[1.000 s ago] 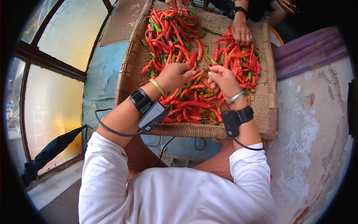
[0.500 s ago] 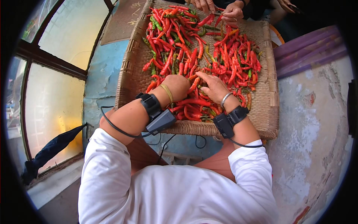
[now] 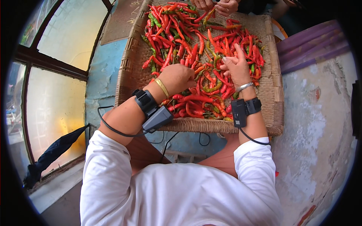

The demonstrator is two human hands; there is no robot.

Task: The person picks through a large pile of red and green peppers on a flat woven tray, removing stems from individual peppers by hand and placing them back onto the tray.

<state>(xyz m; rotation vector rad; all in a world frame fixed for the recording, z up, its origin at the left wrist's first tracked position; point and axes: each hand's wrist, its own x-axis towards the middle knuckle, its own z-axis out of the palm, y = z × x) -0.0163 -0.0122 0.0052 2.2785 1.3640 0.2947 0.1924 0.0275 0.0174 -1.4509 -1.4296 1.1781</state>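
The woven tray lies in front of you, and the chilli peppers are inside it, mostly red with some green, orange and yellowish ones among them. They lie thickest toward the tray's far left corner, in another heap on its right side, and in a looser spread near its front edge. Your left hand is over the left-centre of the tray, just above the peppers, its fingers curled in like a fist; you cannot tell from this view whether anything is gripped inside. Your right hand is over the right-centre of the tray, beside the right heap, loosely open with the index finger stretched away from you and the other fingers bent; no pepper shows clearly in it. A gold bracelet sits on your left wrist and a silver bracelet on your right, both over the tray. At the tray's far edge, a co-worker's hands hold a yellowish-orange pepper between them. Left of the tray stands a frosted window; to its right hangs a purple cloth.
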